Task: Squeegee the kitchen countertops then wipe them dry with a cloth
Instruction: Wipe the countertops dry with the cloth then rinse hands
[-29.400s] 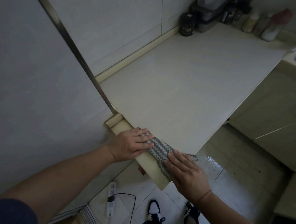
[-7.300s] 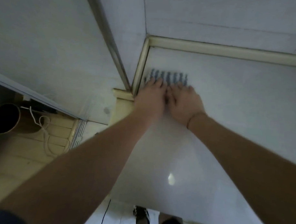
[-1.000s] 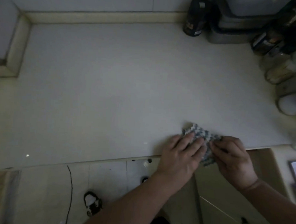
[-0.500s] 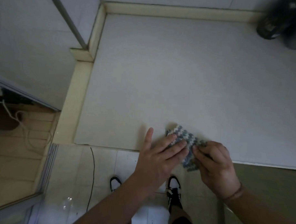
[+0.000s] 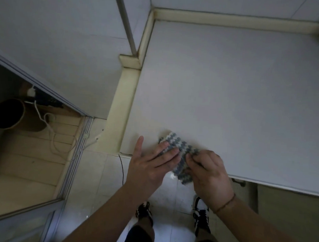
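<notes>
Lying folded, grey-white zigzag cloth (image 5: pixel 179 150), countertop (image 5: pixel 219 90) edge

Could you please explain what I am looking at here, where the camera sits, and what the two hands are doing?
There is no machine here: a person wears one wide-angle camera on the head, so you look forward and down along their own arms. The pale slab filling the upper right is a kitchen countertop, seen from above, with a wall on its left. Below its front edge you see the tiled floor and the person's shoes. At the near edge of the countertop lies a small grey and white zigzag cloth, partly hanging over the edge. The left hand lies with straight fingers on the cloth, and the right hand pinches its other side with curled fingers. A dark bin and a white cable lie on the wooden floor at the left.
</notes>
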{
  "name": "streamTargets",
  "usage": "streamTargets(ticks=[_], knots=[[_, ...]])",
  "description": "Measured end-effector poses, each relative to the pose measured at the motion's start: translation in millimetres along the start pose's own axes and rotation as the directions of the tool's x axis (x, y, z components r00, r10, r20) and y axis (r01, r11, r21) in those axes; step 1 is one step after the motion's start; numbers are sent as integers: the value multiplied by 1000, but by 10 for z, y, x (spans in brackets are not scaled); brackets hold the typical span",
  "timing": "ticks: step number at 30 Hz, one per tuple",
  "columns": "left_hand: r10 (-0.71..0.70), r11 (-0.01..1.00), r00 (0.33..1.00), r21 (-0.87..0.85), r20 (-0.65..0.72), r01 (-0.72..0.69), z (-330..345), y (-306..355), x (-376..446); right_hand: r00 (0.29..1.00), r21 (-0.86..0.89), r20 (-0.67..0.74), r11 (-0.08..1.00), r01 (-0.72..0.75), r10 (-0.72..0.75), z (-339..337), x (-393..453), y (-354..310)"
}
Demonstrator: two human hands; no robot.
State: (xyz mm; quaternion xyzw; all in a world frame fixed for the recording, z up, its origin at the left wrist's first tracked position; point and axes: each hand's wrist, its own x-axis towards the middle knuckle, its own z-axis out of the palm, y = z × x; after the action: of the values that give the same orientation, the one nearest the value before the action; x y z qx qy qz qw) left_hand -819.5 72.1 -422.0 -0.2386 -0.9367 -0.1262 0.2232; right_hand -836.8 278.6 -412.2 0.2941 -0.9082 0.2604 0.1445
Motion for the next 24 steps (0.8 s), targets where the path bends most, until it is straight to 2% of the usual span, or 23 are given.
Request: streamTargets(ticks=[5, 13, 17, 19, 21, 22, 24], knots=[[-47, 996, 999, 78, 4, 46, -213, -418, -250, 1000, 13, 15, 1000, 5, -6, 347, 300, -378], [-99, 991, 995, 99, 30, 96, -399, -896, -532, 1000, 17, 22, 1000, 6, -7, 708, 601, -823], [-161, 987, 986, -11, 43, 161, -489, -947, -554, 999, -43, 46, 999, -7, 9, 686, 691, -926], [-220, 968, 963, -88, 158, 235, -618, -822, -536, 999, -116, 50, 993, 5, 1, 541, 809, -993], [-328, 903, 897, -182, 296, 390, -761, -695, -484, 999, -109, 26, 994, -26, 29, 421, 975, -1111], [-402, 830, 857, -267, 322, 489, -824, -675, -434, 997, -36, 18, 997, -74, 74, 387, 1065, -1179], [-568, 608, 775, -493, 277, 622, -927, -759, -283, 970, 194, 72, 950, -242, 233, 350, 1230, -1292]])
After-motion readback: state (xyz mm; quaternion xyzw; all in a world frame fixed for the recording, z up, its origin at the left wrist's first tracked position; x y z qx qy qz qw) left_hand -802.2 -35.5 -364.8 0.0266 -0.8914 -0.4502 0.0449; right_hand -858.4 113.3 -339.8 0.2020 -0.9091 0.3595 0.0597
